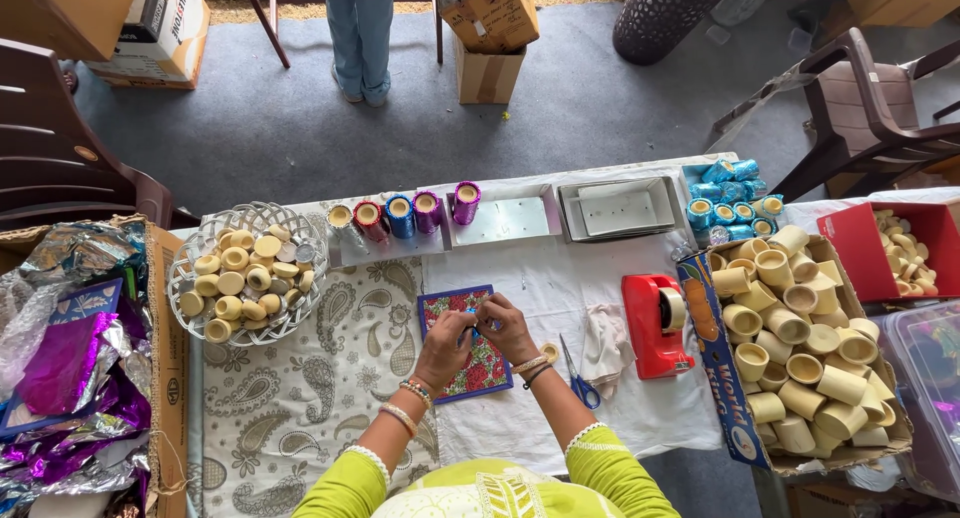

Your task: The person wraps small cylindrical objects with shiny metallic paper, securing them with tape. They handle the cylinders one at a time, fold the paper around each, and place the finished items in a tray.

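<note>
My left hand (445,343) and my right hand (507,326) meet over a small square patterned sheet (490,370) with a blue border that lies on the white cloth. Their fingertips pinch a small item between them, too small to identify. Both wrists wear bangles. Blue-handled scissors (578,378) lie just right of my right forearm. A red tape dispenser (655,326) stands farther right.
A white wire basket (246,273) holds cream lids at left. Foil-wrapped cylinders (415,213) line grey trays at the back. A cardboard box (800,353) of cream cups sits right, shiny foil sheets (65,378) left. A person stands beyond the table.
</note>
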